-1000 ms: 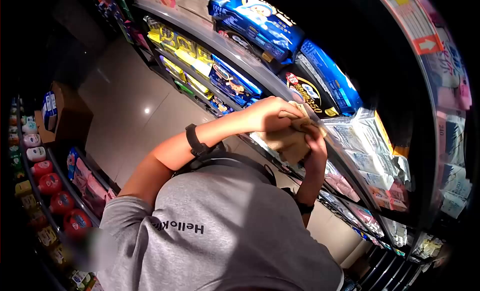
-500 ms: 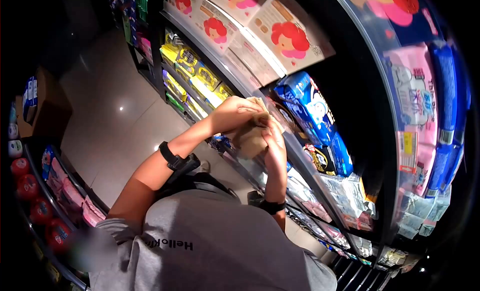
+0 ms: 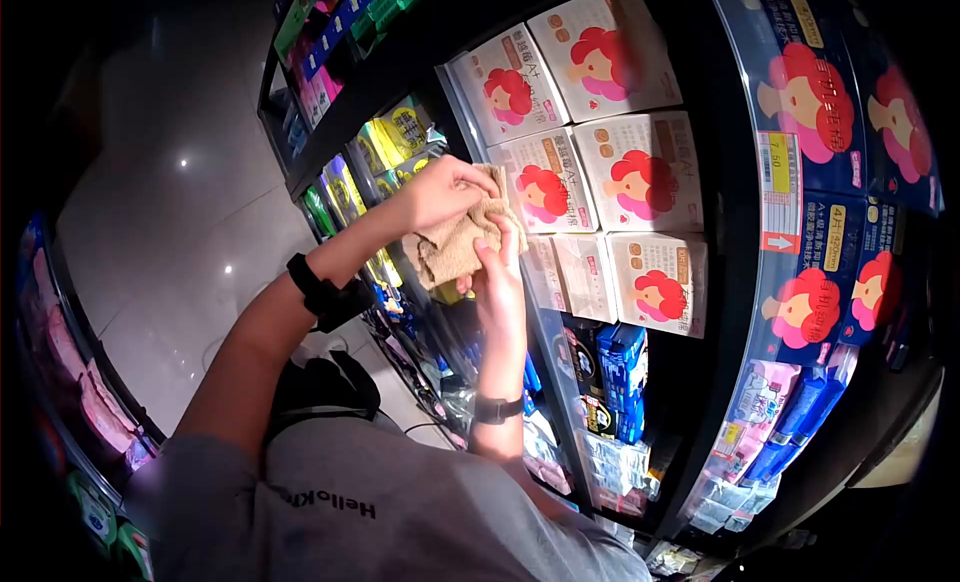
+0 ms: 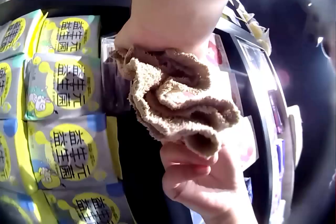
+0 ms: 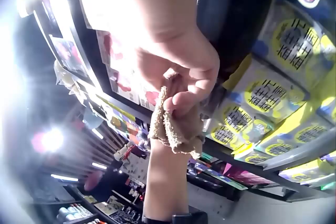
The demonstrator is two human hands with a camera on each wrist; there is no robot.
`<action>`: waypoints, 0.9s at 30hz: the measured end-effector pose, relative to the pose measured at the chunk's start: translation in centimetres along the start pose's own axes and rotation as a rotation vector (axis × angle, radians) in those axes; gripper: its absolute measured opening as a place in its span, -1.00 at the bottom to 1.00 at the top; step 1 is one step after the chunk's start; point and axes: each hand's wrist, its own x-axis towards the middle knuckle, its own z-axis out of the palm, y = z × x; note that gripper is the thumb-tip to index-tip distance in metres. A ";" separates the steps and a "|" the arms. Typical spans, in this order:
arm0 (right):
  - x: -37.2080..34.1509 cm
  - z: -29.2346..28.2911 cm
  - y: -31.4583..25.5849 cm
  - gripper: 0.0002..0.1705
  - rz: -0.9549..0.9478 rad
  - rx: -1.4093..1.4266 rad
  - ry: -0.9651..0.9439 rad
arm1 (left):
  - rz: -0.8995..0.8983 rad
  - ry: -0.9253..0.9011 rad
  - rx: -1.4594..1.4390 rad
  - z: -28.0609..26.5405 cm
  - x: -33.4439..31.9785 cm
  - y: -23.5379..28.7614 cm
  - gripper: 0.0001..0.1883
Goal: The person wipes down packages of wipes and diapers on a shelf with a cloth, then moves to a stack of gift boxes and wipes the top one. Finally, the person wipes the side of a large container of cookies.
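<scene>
A tan terry cloth (image 3: pixel 450 250), crumpled and folded over itself, hangs between both hands in front of the shelves. My left hand (image 3: pixel 447 194) grips its upper edge with bent fingers. From below, my right hand (image 3: pixel 498 279) pinches the cloth between thumb and curled fingers. Loose folds of the cloth (image 4: pixel 173 98) bunch up between the hands in the left wrist view, where the left fingertips are hidden behind it. Seen from the right wrist, the right hand (image 5: pixel 181 66) has its fingers closed around a gathered part, and the rest of the cloth (image 5: pixel 176 132) dangles below.
Boxes with red-haired cartoon heads (image 3: pixel 640 182) fill the shelf just right of the hands. Grey-and-yellow packs (image 4: pixel 65 90) stand on a lower shelf to the left. A price tag (image 3: pixel 780 192) hangs on the upper shelf edge. Pale floor tiles (image 3: pixel 190 182) lie behind.
The view has swung along the shelves, from the blue packs to the cartoon-head boxes. Both hands have kept hold of the cloth, which now shows more of its folds.
</scene>
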 end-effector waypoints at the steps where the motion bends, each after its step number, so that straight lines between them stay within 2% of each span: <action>1: 0.6 0.6 -0.2 -0.55 0.005 0.041 -0.026 | -0.012 0.027 0.025 -0.7 0.2 0.0 -0.72; 3: 1.3 1.5 -0.2 -0.56 0.040 0.063 0.034 | -0.112 0.028 -0.003 -1.6 0.5 -0.6 -0.74; 5: 1.8 2.5 -0.3 -0.57 0.006 0.090 0.054 | -0.038 0.012 -0.093 -2.1 0.5 -0.6 -0.74; 6: 1.6 2.8 -0.3 -0.57 -0.018 0.089 0.075 | -0.101 0.013 -0.057 -2.0 0.6 -0.7 -0.74; 9: 1.7 2.6 0.2 -0.56 -0.039 0.129 0.081 | -0.011 0.040 -0.119 -1.6 0.1 -0.2 -0.73; 11: 1.5 2.4 0.0 -0.56 0.001 0.085 0.112 | -0.057 0.062 -0.113 -1.3 -0.2 0.1 -0.73; 12: 1.5 2.3 0.0 -0.56 -0.019 0.063 0.103 | -0.065 0.054 -0.112 -1.2 -0.3 -0.2 -0.74; 13: 1.5 2.3 0.0 -0.57 -0.059 0.060 0.071 | 0.009 0.074 -0.158 -0.9 -0.5 -0.3 -0.72; 15: 0.9 2.4 -0.2 -0.58 -0.079 0.038 0.105 | 0.055 0.185 -0.091 0.0 -0.8 -0.1 -0.71; 17: 0.5 1.0 0.9 -0.60 -0.127 -0.011 0.079 | -0.015 0.151 -0.101 0.5 -1.1 -0.4 -0.68; 18: 0.4 0.6 1.4 -0.61 -0.197 -0.024 0.103 | 0.027 0.172 -0.054 0.9 -1.2 -1.0 -0.67; 21: -1.7 -1.9 2.1 -0.61 -0.233 -0.046 0.048 | -0.006 0.142 -0.042 3.5 -2.1 0.4 -0.68; 22: -2.5 -2.9 2.7 -0.62 -0.164 0.042 0.047 | 0.053 0.152 -0.019 4.9 -2.4 0.6 -0.70; 23: -3.5 -4.1 3.1 -0.64 -0.186 -0.004 0.047 | 0.020 0.080 0.095 6.0 -2.9 0.9 -0.69; 25: -5.4 -6.5 4.5 -0.68 -0.224 0.026 0.087 | -0.150 0.036 0.108 9.1 -4.2 0.7 -0.70; 26: -6.7 -8.0 5.6 -0.70 -0.244 0.124 0.053 | -0.029 0.004 0.027 11.4 -4.9 0.3 -0.70; 27: -7.9 -9.3 6.2 -0.74 -0.213 0.106 0.111 | -0.001 -0.013 0.017 13.4 -5.8 0.5 -0.70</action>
